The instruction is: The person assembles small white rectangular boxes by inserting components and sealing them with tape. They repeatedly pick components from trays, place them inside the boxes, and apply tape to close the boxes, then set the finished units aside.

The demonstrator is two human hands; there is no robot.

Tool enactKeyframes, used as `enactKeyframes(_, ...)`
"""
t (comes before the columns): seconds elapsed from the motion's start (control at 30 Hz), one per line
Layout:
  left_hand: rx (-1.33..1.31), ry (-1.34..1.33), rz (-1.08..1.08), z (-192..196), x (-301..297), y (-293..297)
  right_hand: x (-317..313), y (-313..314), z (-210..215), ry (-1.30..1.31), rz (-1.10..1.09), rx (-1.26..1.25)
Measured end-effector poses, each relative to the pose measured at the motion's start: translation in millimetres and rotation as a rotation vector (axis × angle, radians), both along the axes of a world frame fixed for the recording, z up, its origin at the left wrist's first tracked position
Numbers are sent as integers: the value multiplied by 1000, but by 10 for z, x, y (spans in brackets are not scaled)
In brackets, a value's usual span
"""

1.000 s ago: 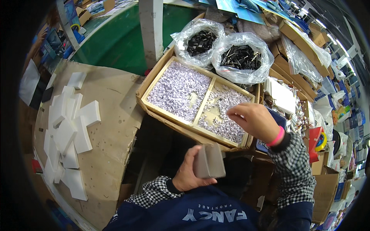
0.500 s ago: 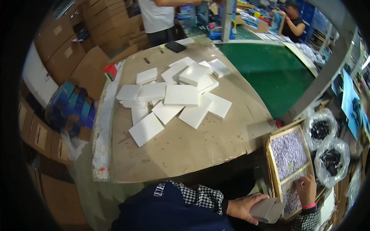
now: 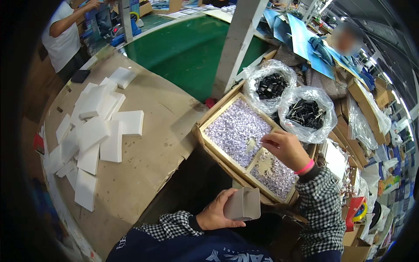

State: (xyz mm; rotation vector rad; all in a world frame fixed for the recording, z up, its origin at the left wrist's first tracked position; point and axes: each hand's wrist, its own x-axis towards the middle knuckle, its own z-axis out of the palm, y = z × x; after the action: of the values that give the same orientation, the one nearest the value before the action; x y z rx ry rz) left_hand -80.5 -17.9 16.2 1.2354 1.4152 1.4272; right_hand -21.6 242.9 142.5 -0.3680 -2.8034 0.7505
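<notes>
Currently left hand (image 3: pixel 214 214) grips a small open grey box (image 3: pixel 242 204) just below the tray (image 3: pixel 205 131); right hand (image 3: pixel 283 148) pinches small pieces (image 3: pixel 279 172) over the tray's right compartment.

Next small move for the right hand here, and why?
Probably pinch one of the small pale packets and lift it out. The right hand hovers fingers-down over the divided cardboard tray of packets; whether it already grips one is unclear. The left hand holds a small open box below the tray, mouth up.
</notes>
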Motion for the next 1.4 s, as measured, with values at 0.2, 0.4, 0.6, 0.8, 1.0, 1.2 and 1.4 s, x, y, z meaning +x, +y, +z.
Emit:
enactKeyframes(0.2, -27, 11, 0, -64, -45, -22, -286, -2, -247, -124, 129, 154)
enactKeyframes(0.4, 13, -2, 57, -91, -55, -40, -358, -24, -344, -98, 135, 129)
enactKeyframes(0.6, 24, -34, 56, -99, -52, -44, -322, -90, -365, -46, 132, 146)
enactKeyframes(0.8, 48, -134, 65, -67, -45, -48, -232, -50, -181, -111, -35, 163)
enactKeyframes(1.0, -8, 368, 265, 83, -127, 11, 172, -374, 280, -127, -166, -343)
enactKeyframes(1.2, 17, 519, 289, 173, -7, 78, 607, -941, 235, -19, 109, 105)
enactKeyframes(1.4, 56, 512, 197, 257, 276, 205, 1024, -1096, 262, -113, 56, 197)
